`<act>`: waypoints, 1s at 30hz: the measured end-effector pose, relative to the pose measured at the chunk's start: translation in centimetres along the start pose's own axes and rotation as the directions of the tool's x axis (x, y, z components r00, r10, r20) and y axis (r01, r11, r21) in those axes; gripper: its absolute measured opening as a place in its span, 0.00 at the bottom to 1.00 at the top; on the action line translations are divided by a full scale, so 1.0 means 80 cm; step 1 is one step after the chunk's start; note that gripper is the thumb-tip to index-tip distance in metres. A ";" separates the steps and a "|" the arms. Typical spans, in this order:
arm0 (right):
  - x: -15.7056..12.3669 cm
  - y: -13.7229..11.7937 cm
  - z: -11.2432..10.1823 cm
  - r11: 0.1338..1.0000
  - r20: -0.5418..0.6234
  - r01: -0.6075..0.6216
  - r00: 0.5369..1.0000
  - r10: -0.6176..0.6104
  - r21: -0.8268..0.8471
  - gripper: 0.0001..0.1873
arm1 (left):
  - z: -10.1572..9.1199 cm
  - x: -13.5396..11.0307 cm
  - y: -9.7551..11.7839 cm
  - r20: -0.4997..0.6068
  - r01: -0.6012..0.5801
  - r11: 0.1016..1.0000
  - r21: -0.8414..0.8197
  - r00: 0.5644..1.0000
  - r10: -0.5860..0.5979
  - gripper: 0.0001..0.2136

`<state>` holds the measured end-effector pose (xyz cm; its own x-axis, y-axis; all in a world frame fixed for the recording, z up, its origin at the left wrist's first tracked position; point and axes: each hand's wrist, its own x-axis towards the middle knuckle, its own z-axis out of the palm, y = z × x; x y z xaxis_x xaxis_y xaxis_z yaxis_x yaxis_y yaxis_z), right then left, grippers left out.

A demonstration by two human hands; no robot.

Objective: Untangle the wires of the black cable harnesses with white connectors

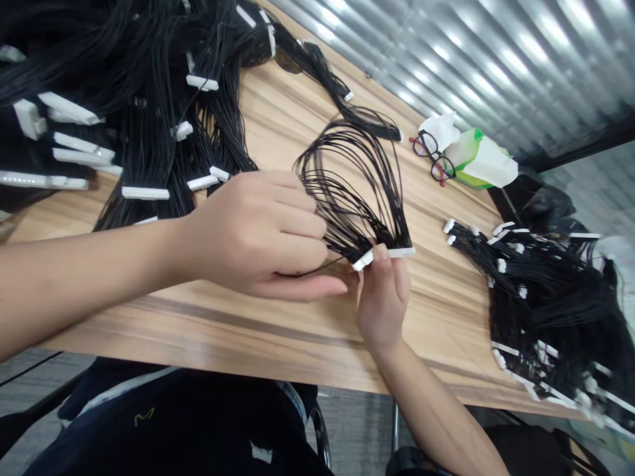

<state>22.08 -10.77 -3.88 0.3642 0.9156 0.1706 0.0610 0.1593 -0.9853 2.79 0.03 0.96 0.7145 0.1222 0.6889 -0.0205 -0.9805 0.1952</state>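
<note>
My left hand (270,231) is closed, back upward, with its fingers curled against a looped bundle of black wires (347,205). One thin wire runs past its curled fingers near the thumb. White plastic connectors end the bundle: a small one (364,260) and a longer strip (401,252). My right hand (384,301) pinches these connectors between thumb and fingers, just to the right of the left thumb. The wires arch up and back above both hands. What lies inside the left palm is hidden.
Heaps of black wire harnesses with white connectors (145,193) cover the table's left side. Another pile of harnesses (550,297) lies at the right. Glasses (433,155) and a green-and-white tissue pack (483,162) sit near the back edge of the wooden table (278,337).
</note>
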 end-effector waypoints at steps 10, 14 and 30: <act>0.014 -0.014 0.000 0.991 -0.202 0.126 0.972 -0.117 0.033 0.12 | 0.012 -0.008 0.004 -0.022 0.519 0.854 0.030 0.855 -0.518 0.07; 0.006 -0.012 0.003 0.992 -0.145 0.112 0.984 -0.103 0.058 0.11 | 0.013 -0.011 -0.005 0.009 0.574 0.819 -0.021 0.819 -0.574 0.07; -0.010 -0.006 -0.007 0.941 0.400 -0.334 0.871 0.286 0.053 0.25 | 0.024 -0.016 -0.035 -0.052 0.377 0.883 -0.279 0.913 -0.406 0.12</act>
<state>22.28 -11.81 -3.56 -0.0366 0.9905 -0.1326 -0.1138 -0.1360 -0.9842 3.26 2.37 -1.81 0.6239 0.5172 0.5859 0.0555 -0.7771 0.6269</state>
